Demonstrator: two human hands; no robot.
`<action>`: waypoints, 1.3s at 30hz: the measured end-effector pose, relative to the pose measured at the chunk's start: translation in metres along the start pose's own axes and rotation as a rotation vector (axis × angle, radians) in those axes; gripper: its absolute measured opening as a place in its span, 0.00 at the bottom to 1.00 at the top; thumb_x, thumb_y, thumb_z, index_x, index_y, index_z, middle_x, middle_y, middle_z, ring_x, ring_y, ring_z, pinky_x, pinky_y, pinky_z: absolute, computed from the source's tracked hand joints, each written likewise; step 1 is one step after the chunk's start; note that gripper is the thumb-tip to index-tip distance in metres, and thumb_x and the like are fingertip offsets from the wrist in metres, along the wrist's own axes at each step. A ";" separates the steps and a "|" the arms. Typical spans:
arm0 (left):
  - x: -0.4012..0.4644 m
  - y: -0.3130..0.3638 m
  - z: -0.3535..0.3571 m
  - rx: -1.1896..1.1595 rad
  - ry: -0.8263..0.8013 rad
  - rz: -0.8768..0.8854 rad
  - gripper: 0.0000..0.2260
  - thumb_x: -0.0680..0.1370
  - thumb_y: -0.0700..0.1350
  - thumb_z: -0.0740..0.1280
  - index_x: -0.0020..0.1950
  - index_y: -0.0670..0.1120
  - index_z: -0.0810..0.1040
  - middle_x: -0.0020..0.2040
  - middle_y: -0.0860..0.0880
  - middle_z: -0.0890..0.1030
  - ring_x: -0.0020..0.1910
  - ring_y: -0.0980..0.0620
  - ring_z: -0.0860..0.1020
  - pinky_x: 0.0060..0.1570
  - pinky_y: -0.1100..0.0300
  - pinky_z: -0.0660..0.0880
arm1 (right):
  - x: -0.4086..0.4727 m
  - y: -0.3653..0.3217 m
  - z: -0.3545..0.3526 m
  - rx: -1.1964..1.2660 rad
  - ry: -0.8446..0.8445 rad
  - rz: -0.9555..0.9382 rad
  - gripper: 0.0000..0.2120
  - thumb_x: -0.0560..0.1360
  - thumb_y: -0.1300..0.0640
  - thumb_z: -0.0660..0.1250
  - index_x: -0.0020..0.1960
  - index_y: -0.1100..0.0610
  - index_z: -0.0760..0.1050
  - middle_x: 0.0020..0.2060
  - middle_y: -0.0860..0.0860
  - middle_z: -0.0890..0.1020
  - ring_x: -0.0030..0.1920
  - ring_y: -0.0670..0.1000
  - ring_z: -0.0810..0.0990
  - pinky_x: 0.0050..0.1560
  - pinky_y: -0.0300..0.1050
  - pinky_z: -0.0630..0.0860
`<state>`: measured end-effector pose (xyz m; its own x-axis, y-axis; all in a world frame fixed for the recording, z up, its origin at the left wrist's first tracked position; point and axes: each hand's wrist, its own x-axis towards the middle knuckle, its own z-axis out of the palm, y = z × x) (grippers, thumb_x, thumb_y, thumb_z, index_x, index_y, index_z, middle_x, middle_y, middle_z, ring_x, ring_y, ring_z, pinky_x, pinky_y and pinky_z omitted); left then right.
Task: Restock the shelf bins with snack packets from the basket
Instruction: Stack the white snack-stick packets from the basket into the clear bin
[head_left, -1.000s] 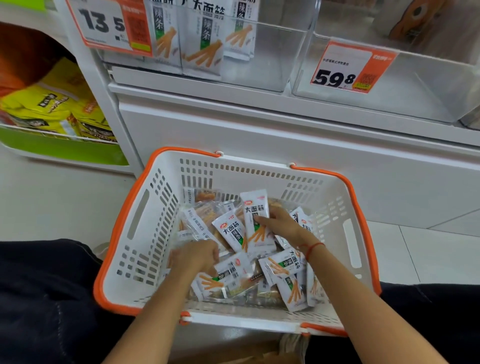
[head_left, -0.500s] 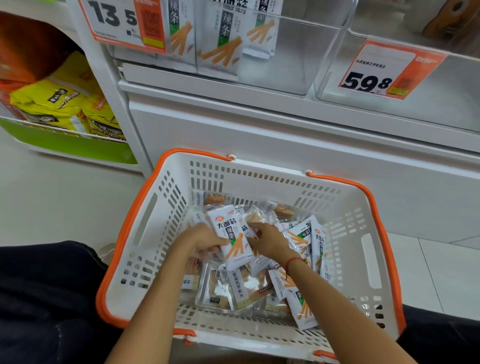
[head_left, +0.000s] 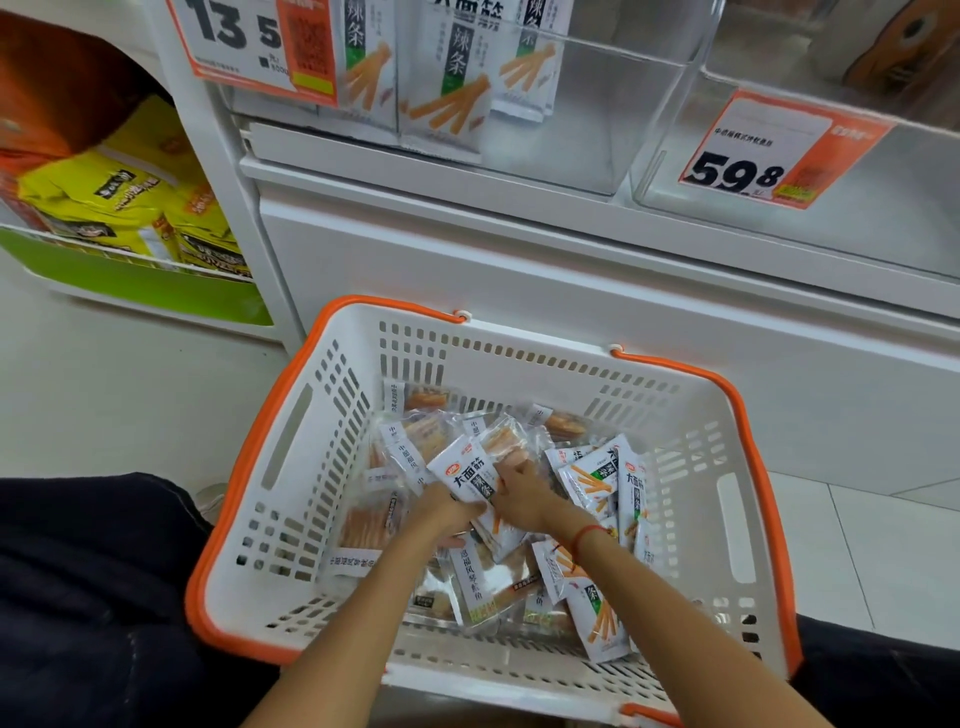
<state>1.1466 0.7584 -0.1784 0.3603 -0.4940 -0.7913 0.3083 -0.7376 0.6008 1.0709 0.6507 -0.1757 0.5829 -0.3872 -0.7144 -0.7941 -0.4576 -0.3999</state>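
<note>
A white basket with an orange rim (head_left: 291, 467) sits on the floor and holds several snack packets. Both hands are inside it, side by side at its middle. My left hand (head_left: 441, 512) grips the lower edge of a white packet with black characters (head_left: 467, 475). My right hand (head_left: 522, 493) holds the same packet's right side, its fingers also touching a clear packet (head_left: 506, 441) behind. More white stick-snack packets (head_left: 592, 478) lie to the right. Above, the clear shelf bin (head_left: 597, 104) holds three matching packets (head_left: 447, 88) at its left.
A second clear bin with a 59.8 price tag (head_left: 779, 150) stands to the right. Yellow bags (head_left: 119, 202) fill a green-fronted shelf at the left. White shelf base (head_left: 571, 291) rises behind the basket. Dark trouser legs flank the basket.
Both hands came together at the basket's middle and gathered one white packet between them. The view shifted left and down, closer to the basket.
</note>
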 end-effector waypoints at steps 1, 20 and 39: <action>-0.001 0.000 0.002 0.005 -0.002 0.028 0.12 0.78 0.40 0.67 0.60 0.41 0.75 0.58 0.43 0.79 0.55 0.46 0.78 0.49 0.55 0.78 | -0.003 -0.002 0.002 -0.013 0.016 -0.005 0.19 0.77 0.61 0.56 0.67 0.59 0.65 0.68 0.61 0.62 0.68 0.63 0.63 0.69 0.56 0.64; -0.133 0.148 -0.064 0.119 0.395 1.032 0.18 0.78 0.43 0.66 0.58 0.64 0.67 0.55 0.62 0.79 0.53 0.62 0.79 0.51 0.58 0.78 | -0.115 -0.088 -0.128 0.656 0.645 -0.783 0.15 0.79 0.62 0.62 0.65 0.54 0.70 0.59 0.55 0.75 0.56 0.45 0.75 0.51 0.39 0.77; -0.200 0.330 -0.117 0.434 0.845 1.320 0.18 0.71 0.48 0.73 0.59 0.53 0.74 0.57 0.53 0.80 0.61 0.51 0.74 0.54 0.55 0.73 | -0.171 -0.192 -0.272 0.136 1.300 -0.794 0.10 0.77 0.66 0.58 0.58 0.60 0.65 0.52 0.55 0.70 0.52 0.57 0.71 0.44 0.45 0.65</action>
<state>1.2790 0.6679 0.1912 0.5574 -0.5822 0.5918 -0.7950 -0.1689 0.5826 1.1706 0.5876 0.1798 0.5370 -0.5296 0.6567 -0.1808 -0.8325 -0.5236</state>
